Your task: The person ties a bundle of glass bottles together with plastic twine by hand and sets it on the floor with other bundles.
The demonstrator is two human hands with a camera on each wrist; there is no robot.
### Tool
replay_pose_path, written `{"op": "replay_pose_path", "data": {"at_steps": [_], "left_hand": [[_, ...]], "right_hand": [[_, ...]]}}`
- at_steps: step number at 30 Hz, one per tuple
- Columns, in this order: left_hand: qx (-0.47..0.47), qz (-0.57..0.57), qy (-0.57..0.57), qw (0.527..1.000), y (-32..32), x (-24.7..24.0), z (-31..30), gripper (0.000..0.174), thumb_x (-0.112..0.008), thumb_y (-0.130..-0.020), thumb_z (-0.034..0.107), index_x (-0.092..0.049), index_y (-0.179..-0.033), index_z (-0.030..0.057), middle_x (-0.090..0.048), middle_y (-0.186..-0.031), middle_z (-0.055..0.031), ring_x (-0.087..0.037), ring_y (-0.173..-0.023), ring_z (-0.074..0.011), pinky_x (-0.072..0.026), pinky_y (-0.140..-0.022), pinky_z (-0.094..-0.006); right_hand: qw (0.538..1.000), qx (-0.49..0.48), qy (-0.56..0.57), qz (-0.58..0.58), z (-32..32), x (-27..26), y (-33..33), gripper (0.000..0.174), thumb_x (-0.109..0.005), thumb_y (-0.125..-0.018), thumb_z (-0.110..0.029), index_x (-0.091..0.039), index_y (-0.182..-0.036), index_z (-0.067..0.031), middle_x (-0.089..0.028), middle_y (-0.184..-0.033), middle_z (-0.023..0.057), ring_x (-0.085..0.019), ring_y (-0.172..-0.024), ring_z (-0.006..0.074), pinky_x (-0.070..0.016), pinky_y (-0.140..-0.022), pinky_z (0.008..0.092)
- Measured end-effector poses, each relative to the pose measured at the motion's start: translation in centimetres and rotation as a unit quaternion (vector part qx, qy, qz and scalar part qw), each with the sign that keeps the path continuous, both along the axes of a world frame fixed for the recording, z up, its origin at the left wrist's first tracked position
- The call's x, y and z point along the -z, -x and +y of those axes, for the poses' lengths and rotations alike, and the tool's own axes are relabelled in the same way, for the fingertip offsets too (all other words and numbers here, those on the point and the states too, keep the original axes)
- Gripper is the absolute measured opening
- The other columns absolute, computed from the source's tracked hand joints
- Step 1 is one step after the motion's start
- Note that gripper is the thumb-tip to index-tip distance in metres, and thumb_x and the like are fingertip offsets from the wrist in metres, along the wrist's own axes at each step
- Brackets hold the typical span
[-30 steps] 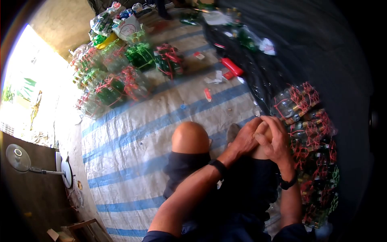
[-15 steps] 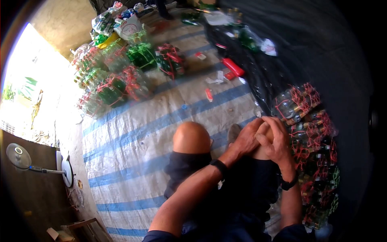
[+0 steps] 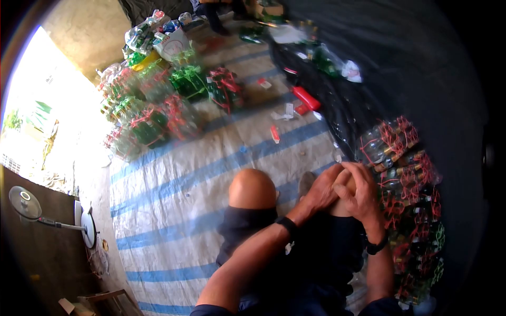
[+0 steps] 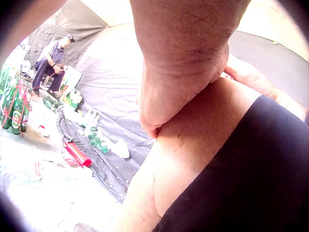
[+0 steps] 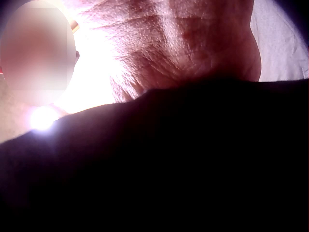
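Both hands rest together on the right knee [image 3: 341,207] in the head view. The left hand [image 3: 322,189] lies over the knee's inner side, its fingertips partly hidden by the other hand. From the outer side the right hand [image 3: 362,196] lies on the knee with loosely bent fingers, touching the left. In the left wrist view the left hand [image 4: 186,63] leans on the bare leg [image 4: 188,140] above the dark shorts [image 4: 251,169]. The right wrist view holds only the right palm [image 5: 188,48] up close above a dark area. No object shows in either hand.
A striped tarp [image 3: 174,226] covers the floor. Tied bottle bundles stand at the back left [image 3: 150,124] and along the right [image 3: 403,184]. A red cylinder [image 3: 305,98] lies near black sheeting [image 3: 421,68]. A fan [image 3: 25,203] stands left. Another person [image 4: 50,67] sits at the back.
The head view has tilted up slightly, so the scene sits lower and more of the other person's legs shows. Both hands keep their place on the knee.
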State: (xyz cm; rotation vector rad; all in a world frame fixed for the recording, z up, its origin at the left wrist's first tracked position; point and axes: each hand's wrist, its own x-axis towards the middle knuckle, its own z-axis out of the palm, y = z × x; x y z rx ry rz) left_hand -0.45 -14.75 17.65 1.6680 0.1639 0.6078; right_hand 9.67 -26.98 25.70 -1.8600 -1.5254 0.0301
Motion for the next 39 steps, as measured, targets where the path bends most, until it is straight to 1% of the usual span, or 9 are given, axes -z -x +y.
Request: {"op": "replay_pose_path", "data": {"at_steps": [9,13,15,20,23,26,29,32,39], "left_hand": [[0.019,0.015,0.074,0.997,0.2,-0.8,-0.2,0.045,-0.059,-0.115,0.035,-0.061,-0.143,0.0008,-0.071,-0.135,-0.0185,-0.069,-0.126,-0.0301,-0.0552,-0.106,-0.0398],[0.003,-0.02,-0.001,1.0,0.2,-0.5,-0.2,0.046,-0.058,-0.116,0.036,-0.06,-0.144,0.0003,-0.071,-0.135,-0.0171,-0.068,-0.126,-0.0282,-0.0552,-0.106,-0.0392],[0.024,0.005,0.12,0.992,0.2,-0.9,-0.2,0.049,-0.062,-0.111,0.035,-0.062,-0.144,-0.0018,-0.07,-0.136,-0.0224,-0.068,-0.128,-0.0357,-0.0541,-0.107,-0.0422],[0.0,0.02,0.12,0.993,0.4,-1.0,-0.5,0.046,-0.053,-0.118,0.037,-0.063,-0.14,-0.0018,-0.072,-0.129,-0.0206,-0.069,-0.121,-0.0298,-0.054,-0.102,-0.0395],[0.015,0.024,0.109,0.994,0.3,-0.5,-0.1,0.041,-0.058,-0.116,0.035,-0.062,-0.144,0.0041,-0.073,-0.131,-0.0187,-0.07,-0.124,-0.0277,-0.0552,-0.104,-0.0399],[0.021,0.034,0.139,0.989,-0.1,0.1,-0.2,0.041,-0.058,-0.115,0.031,-0.061,-0.144,0.0033,-0.071,-0.135,-0.0198,-0.071,-0.124,-0.032,-0.0557,-0.104,-0.0408],[0.007,-0.001,-0.001,1.0,-0.3,0.9,0.1,0.042,-0.06,-0.111,0.028,-0.061,-0.144,0.0026,-0.068,-0.137,-0.0202,-0.071,-0.123,-0.0379,-0.0563,-0.105,-0.0424],[0.0,-0.019,0.037,0.999,-0.1,0.5,-0.1,0.044,-0.057,-0.115,0.036,-0.062,-0.138,-0.0013,-0.072,-0.126,-0.0218,-0.07,-0.115,-0.0317,-0.0552,-0.099,-0.0407],[0.004,0.001,0.047,0.999,0.6,-1.0,0.1,0.045,-0.059,-0.114,0.036,-0.062,-0.139,-0.0016,-0.073,-0.126,-0.0217,-0.071,-0.117,-0.0321,-0.0558,-0.099,-0.0406]], "right_hand": [[1.0,0.005,-0.004,0.019,0.1,-0.1,0.3,0.056,-0.079,-0.096,-0.037,-0.067,-0.133,0.0029,-0.07,-0.127,0.0209,-0.067,-0.119,0.0405,-0.0528,-0.105,0.0491],[1.0,0.004,-0.005,0.007,0.0,-0.1,0.2,0.056,-0.079,-0.095,-0.037,-0.068,-0.133,0.0027,-0.07,-0.126,0.0207,-0.067,-0.118,0.0405,-0.0528,-0.105,0.0489],[1.0,0.003,-0.005,0.011,0.0,0.0,0.2,0.056,-0.079,-0.095,-0.037,-0.068,-0.133,0.0026,-0.07,-0.126,0.0206,-0.067,-0.118,0.0405,-0.0527,-0.105,0.0489],[0.999,0.01,0.005,0.035,0.1,0.1,0.3,0.057,-0.079,-0.094,-0.036,-0.067,-0.134,0.0026,-0.07,-0.128,0.0207,-0.066,-0.12,0.0408,-0.0523,-0.106,0.049],[1.0,0.007,0.004,0.024,0.1,0.2,0.2,0.058,-0.079,-0.094,-0.036,-0.067,-0.134,0.003,-0.07,-0.128,0.021,-0.066,-0.12,0.0411,-0.0522,-0.107,0.049],[1.0,0.009,0.003,0.027,0.1,0.3,0.2,0.058,-0.079,-0.094,-0.036,-0.067,-0.134,0.0033,-0.07,-0.128,0.0212,-0.066,-0.12,0.0413,-0.0521,-0.107,0.049],[1.0,0.007,-0.003,0.021,0.1,0.3,0.2,0.057,-0.079,-0.094,-0.036,-0.067,-0.134,0.0031,-0.07,-0.127,0.0213,-0.065,-0.121,0.0413,-0.052,-0.107,0.0491],[1.0,0.004,-0.003,0.022,0.1,0.1,0.3,0.057,-0.079,-0.094,-0.036,-0.067,-0.133,0.0029,-0.07,-0.127,0.0212,-0.066,-0.12,0.0415,-0.0519,-0.107,0.0492],[1.0,0.001,-0.01,0.013,0.2,0.1,0.3,0.057,-0.079,-0.095,-0.037,-0.067,-0.133,0.0028,-0.07,-0.126,0.021,-0.066,-0.119,0.0414,-0.0525,-0.105,0.0492]]}}
